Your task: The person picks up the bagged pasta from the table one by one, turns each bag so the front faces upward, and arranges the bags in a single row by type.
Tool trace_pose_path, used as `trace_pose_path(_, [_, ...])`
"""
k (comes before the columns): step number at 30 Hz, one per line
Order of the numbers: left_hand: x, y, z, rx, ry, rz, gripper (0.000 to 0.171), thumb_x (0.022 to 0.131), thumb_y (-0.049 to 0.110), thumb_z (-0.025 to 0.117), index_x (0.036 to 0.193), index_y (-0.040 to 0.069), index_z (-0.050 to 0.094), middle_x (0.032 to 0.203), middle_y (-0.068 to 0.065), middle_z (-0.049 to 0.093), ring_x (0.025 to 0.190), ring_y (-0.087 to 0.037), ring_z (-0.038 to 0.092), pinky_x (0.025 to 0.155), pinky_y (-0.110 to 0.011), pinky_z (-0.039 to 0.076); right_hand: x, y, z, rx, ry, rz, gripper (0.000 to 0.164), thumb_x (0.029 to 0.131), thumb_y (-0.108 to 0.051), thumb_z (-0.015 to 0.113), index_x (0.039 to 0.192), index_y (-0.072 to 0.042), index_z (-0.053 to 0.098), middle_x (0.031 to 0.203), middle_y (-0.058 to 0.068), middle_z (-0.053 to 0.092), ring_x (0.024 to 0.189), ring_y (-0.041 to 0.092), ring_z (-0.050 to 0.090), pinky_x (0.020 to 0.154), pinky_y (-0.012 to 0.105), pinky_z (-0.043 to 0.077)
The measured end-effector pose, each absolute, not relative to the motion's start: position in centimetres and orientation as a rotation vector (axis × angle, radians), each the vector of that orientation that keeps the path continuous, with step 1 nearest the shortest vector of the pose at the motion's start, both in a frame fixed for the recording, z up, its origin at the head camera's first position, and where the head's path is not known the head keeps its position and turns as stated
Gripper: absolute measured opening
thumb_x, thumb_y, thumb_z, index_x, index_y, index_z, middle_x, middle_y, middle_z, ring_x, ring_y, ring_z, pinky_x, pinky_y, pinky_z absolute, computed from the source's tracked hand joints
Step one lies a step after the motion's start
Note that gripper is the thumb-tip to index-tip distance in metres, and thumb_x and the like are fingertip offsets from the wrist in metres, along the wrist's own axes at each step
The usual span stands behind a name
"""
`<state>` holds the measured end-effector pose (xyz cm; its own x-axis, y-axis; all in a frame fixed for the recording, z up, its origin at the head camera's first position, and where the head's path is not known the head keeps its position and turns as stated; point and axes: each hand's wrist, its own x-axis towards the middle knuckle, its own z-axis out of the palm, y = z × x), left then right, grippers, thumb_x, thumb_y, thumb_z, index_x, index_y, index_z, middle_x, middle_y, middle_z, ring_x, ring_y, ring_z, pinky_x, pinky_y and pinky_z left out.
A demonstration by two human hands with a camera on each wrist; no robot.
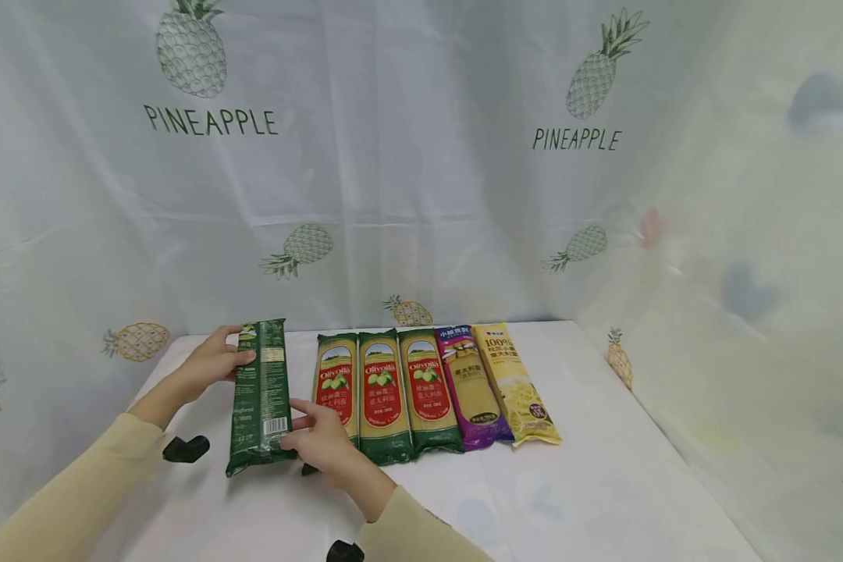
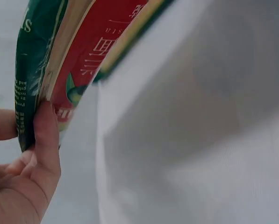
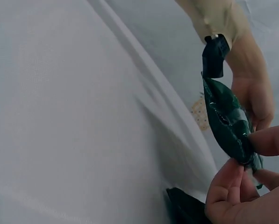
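Observation:
A green pack of spaghetti (image 1: 261,398) is held upright above the left part of the table, its printed back with a barcode facing the head camera. My left hand (image 1: 214,361) pinches its upper left edge. My right hand (image 1: 326,441) grips its lower right edge between thumb and fingers. In the left wrist view, the red front label of the pack (image 2: 85,51) shows above the thumb and fingers of the left hand (image 2: 29,182). From the right wrist, the pack (image 3: 225,119) appears end-on, with the right hand (image 3: 246,191) at its near end.
On the white-covered table (image 1: 604,499) lie three green-and-red spaghetti packs (image 1: 385,398) side by side, the leftmost partly behind my right hand. A purple pack (image 1: 474,390) and a yellow pack (image 1: 516,386) continue the row rightward. A pineapple-print curtain (image 1: 421,156) hangs behind.

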<state>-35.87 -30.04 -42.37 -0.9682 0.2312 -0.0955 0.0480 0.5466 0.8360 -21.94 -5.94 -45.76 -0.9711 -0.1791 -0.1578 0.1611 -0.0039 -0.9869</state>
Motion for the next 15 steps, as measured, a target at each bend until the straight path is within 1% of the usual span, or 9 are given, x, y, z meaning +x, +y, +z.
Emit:
trace_pose_path(5, [-35.1,-26.2,-41.4,0.235,2.560,1.493,0.086,0.111,0.021,0.059,0.169,0.000,-0.002,0.131,-0.032,0.063,0.096,-0.022,0.073,0.087,-0.041,0.062,-21.2,-2.0,-45.3,-0.077,1.903,-2.149,0.062,0.093,0.004,0.072,0.151,-0.015,0.060,0.111,0.008,0.061,0.098,0.018,0.064,0.090,0.050,0.062])
trace_pose_path(8, [-34.7,-23.7,-40.6,0.227,2.545,1.553,0.084,0.112,0.020,0.058,0.170,0.004,0.000,0.137,-0.034,0.058,0.102,-0.027,0.072,0.091,-0.044,0.061,-20.7,0.3,-44.8,-0.084,1.844,-2.192,0.064,0.095,0.003,0.072,0.154,-0.015,0.057,0.117,0.012,0.059,0.104,0.023,0.067,0.093,0.054,0.061])
trace_pose_path(9, [-34.5,-22.9,-40.3,0.230,2.541,1.568,0.083,0.112,0.020,0.058,0.171,0.006,0.001,0.141,-0.035,0.055,0.105,-0.030,0.072,0.093,-0.045,0.060,-20.6,1.0,-44.6,-0.081,1.842,-2.199,0.064,0.095,0.002,0.072,0.154,-0.016,0.056,0.118,0.013,0.057,0.105,0.024,0.066,0.092,0.054,0.061])
trace_pose_path(11, [-34.2,-21.3,-39.8,0.230,2.537,1.592,0.082,0.111,0.020,0.059,0.171,0.009,0.005,0.144,-0.035,0.054,0.108,-0.033,0.071,0.094,-0.047,0.059,-20.3,2.4,-44.5,-0.081,1.848,-2.196,0.064,0.096,-0.001,0.073,0.155,-0.017,0.055,0.119,0.013,0.054,0.104,0.024,0.063,0.089,0.050,0.062])
trace_pose_path(13, [-33.8,-19.7,-39.4,0.246,2.534,1.607,0.080,0.111,0.020,0.060,0.171,0.010,0.008,0.142,-0.034,0.056,0.107,-0.033,0.072,0.094,-0.047,0.060,-20.0,3.6,-44.6,-0.071,1.866,-2.198,0.064,0.096,-0.003,0.074,0.155,-0.018,0.054,0.118,0.013,0.052,0.100,0.023,0.060,0.083,0.041,0.060])
trace_pose_path(15, [-33.5,-18.3,-39.3,0.265,2.526,1.626,0.079,0.110,0.020,0.061,0.171,0.012,0.010,0.142,-0.032,0.057,0.105,-0.031,0.072,0.093,-0.046,0.060,-19.7,4.7,-44.7,-0.067,1.893,-2.199,0.067,0.095,-0.004,0.075,0.156,-0.018,0.051,0.117,0.013,0.054,0.091,0.019,0.055,0.073,0.029,0.052])
